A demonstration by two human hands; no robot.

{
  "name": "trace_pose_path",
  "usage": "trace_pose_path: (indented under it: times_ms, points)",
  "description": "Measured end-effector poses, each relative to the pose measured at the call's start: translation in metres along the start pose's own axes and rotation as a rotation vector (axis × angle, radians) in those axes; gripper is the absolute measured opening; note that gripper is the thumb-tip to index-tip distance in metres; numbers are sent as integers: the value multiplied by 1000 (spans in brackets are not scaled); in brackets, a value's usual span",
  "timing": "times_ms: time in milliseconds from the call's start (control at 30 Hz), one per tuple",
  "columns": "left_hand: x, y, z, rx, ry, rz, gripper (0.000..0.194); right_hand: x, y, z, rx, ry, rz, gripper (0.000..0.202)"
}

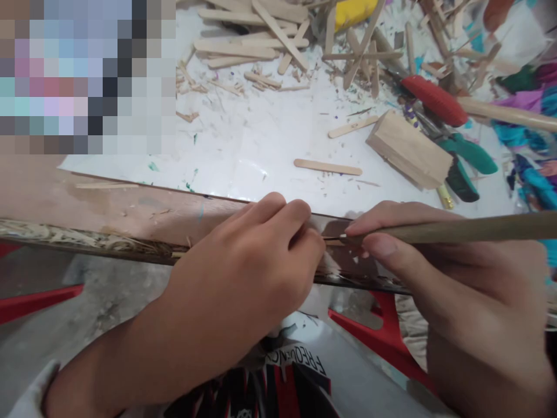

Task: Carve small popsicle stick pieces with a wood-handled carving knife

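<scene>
My left hand (248,261) is closed at the table's near edge, its fingers curled down over something that they hide. A sliver of pale wood (334,242) shows just right of these fingers. My right hand (474,290) pinches a long round wooden stick (461,229) between thumb and forefinger. This stick runs out to the right edge of the view. Its narrow left end points at my left fingertips, with a small pale bit at the tip; whether a blade or bristles sit there, I cannot tell.
White paper (243,139) covers most of the table. Craft sticks (328,167) lie scattered and heaped at the back. To the right are a wooden block (411,150), a red-handled tool (435,100) and green handles (470,154). Shavings (87,238) line the near edge, above red legs (39,302).
</scene>
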State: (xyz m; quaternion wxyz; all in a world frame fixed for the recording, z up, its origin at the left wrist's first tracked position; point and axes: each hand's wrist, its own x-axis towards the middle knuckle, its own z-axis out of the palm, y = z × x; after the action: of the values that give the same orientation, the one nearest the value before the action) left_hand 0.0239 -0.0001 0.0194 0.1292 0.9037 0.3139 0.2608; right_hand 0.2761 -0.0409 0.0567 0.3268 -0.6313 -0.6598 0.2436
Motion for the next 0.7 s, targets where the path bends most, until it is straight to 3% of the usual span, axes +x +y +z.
trace_pose_path:
  times_ms: [100,167,400,500,700]
  points:
    - [0,0,1,-8,-13,-11,43,21,5,-11,41,-255,-170,17]
    - [-1,0,1,-22,-22,-26,46,35,5,-16,41,-347,-240,19]
    - [-4,0,-1,-74,-33,-67,44,63,-3,-20,-17,-443,-322,18]
    - [-1,1,-1,-58,-40,-70,45,76,0,-19,-18,-504,-281,24]
    - [2,1,0,7,-18,-25,44,99,5,-15,118,-669,-54,34]
